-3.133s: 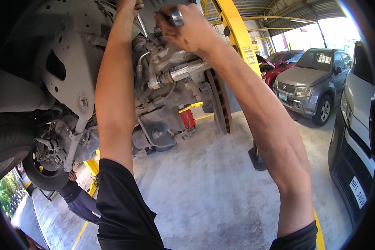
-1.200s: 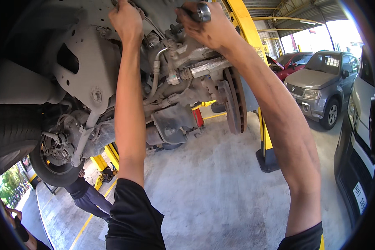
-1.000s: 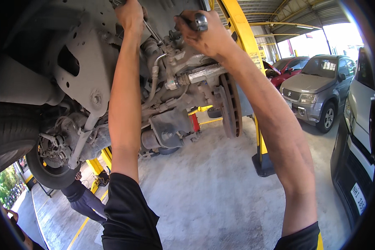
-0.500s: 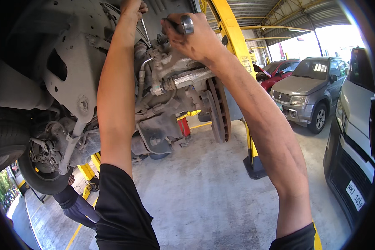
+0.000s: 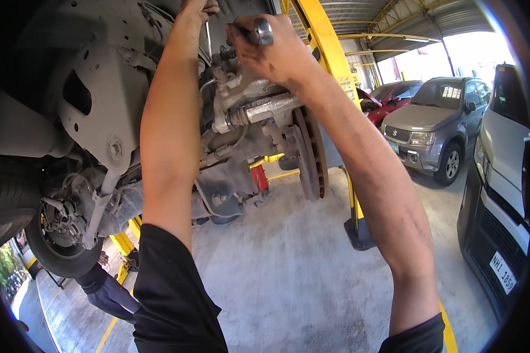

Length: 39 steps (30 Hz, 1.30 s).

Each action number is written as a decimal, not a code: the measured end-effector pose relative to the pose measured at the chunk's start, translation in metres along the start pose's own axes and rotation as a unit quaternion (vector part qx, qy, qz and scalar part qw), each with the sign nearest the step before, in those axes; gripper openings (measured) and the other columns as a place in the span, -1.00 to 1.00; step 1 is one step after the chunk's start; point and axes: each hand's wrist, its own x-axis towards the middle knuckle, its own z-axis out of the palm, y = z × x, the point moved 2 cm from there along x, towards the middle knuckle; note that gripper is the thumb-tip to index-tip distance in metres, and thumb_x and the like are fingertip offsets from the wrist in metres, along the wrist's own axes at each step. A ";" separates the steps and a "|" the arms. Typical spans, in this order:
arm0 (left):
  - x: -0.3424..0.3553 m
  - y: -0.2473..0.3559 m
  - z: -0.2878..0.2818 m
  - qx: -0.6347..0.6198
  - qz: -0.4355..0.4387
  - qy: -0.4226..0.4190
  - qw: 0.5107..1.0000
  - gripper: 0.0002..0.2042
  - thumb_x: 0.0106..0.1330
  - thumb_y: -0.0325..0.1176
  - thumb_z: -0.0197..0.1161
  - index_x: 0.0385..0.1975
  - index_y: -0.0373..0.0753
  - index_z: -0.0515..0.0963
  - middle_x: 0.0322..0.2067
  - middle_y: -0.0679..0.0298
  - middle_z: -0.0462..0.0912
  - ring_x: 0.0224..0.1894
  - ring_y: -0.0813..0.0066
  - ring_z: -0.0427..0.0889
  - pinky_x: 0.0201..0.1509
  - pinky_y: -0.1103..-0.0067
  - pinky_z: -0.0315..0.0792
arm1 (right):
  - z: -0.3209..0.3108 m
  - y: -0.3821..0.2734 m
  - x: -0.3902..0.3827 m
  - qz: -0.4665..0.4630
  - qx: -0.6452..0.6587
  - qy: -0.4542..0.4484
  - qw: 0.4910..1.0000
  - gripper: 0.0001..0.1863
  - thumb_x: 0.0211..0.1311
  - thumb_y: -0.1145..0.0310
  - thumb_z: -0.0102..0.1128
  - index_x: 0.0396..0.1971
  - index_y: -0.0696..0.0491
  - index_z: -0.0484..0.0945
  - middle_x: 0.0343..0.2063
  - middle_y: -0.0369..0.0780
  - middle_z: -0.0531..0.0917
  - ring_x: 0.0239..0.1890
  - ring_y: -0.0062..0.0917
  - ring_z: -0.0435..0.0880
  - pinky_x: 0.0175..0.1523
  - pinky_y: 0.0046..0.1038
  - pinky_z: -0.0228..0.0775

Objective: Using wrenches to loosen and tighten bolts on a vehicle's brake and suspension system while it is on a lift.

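Observation:
At the top edge, my left hand [image 5: 201,7] is closed, with its fingers at the upper end of a slim shiny metal rod [image 5: 208,42]. The rod runs down toward greasy suspension parts [image 5: 229,100] of a raised vehicle. My right hand [image 5: 271,50] wraps around a wrench [image 5: 264,31], whose bright ring-like end shows above the fist; the rest is hidden. Dark grease marks the right fingers. Below that hand lie a silvery cylindrical arm [image 5: 268,110] and a rusty brake disc [image 5: 312,153].
A yellow lift post [image 5: 330,53] stands right behind my right hand. The vehicle's underbody [image 5: 100,112] and a rear wheel [image 5: 65,247] fill the left. Another person [image 5: 103,288] is at lower left. A silver car [image 5: 433,123] and a white vehicle [image 5: 503,176] stand at right.
My left hand has shifted slightly right, and the metal rod stands more upright. My right hand keeps its grip on the wrench, almost in the same place.

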 end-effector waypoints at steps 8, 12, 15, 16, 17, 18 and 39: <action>-0.187 0.009 0.050 0.061 0.272 -0.181 0.943 -0.56 0.48 -0.08 0.03 -0.61 -0.27 0.42 -0.69 0.33 0.30 -0.60 0.52 0.29 -0.52 0.53 0.22 | -0.014 0.003 0.000 0.033 0.085 0.002 0.996 -0.86 0.11 0.45 0.15 -0.48 0.24 0.52 -0.59 0.12 0.54 -0.48 0.11 0.56 -0.36 -0.12 0.37; -0.291 -0.019 0.065 0.100 0.247 -0.032 0.963 -0.49 0.50 -0.11 0.11 -0.71 -0.30 0.45 -0.80 0.44 0.32 -0.71 0.64 0.25 -0.57 0.54 0.10 | 0.006 0.015 -0.008 -0.001 0.025 0.035 0.999 -0.79 0.15 0.38 0.21 -0.28 0.21 0.56 -0.42 0.16 0.59 -0.32 0.12 0.57 -0.20 -0.07 0.41; -0.290 -0.018 0.064 0.225 0.279 0.006 0.933 -0.47 0.49 -0.09 0.13 -0.71 -0.35 0.42 -0.80 0.46 0.25 -0.68 0.66 0.18 -0.56 0.53 0.06 | 0.005 0.017 -0.010 -0.002 -0.027 0.038 0.999 -0.69 0.16 0.33 0.24 -0.13 0.16 0.55 -0.28 0.16 0.60 -0.19 0.13 0.54 -0.07 -0.03 0.41; -0.289 -0.015 0.067 0.323 0.307 0.039 0.894 -0.45 0.49 -0.08 0.13 -0.71 -0.37 0.40 -0.79 0.46 0.21 -0.65 0.66 0.14 -0.55 0.53 0.04 | 0.003 0.019 -0.009 0.052 -0.015 -0.017 0.998 -0.64 0.16 0.31 0.26 -0.07 0.14 0.55 -0.22 0.15 0.59 -0.14 0.13 0.52 -0.01 -0.01 0.39; -0.291 -0.015 0.077 0.346 0.320 0.067 0.879 -0.43 0.49 -0.08 0.14 -0.72 -0.41 0.35 -0.76 0.45 0.16 -0.61 0.66 0.10 -0.55 0.53 0.01 | 0.004 0.021 -0.007 0.053 -0.018 -0.017 0.998 -0.64 0.16 0.31 0.26 -0.07 0.14 0.55 -0.22 0.15 0.59 -0.14 0.13 0.52 -0.01 -0.01 0.39; -0.289 -0.014 0.075 0.345 0.321 0.065 0.880 -0.43 0.49 -0.08 0.14 -0.72 -0.41 0.35 -0.76 0.45 0.16 -0.61 0.66 0.10 -0.55 0.53 0.01 | 0.007 0.023 -0.003 0.059 -0.033 -0.017 0.998 -0.69 0.07 0.29 0.36 -0.24 0.15 0.59 -0.33 0.12 0.63 -0.19 0.11 0.59 -0.06 -0.06 0.49; -0.103 0.028 0.041 0.213 0.201 0.222 0.930 -0.69 0.29 -0.11 0.31 -0.56 -0.18 0.49 -0.71 0.31 0.45 -0.73 0.48 0.41 -0.67 0.48 0.31 | -0.001 0.012 -0.010 0.060 0.008 0.046 0.997 -0.74 0.11 0.38 0.24 -0.20 0.16 0.60 -0.37 0.19 0.59 -0.20 0.15 0.55 -0.05 -0.03 0.43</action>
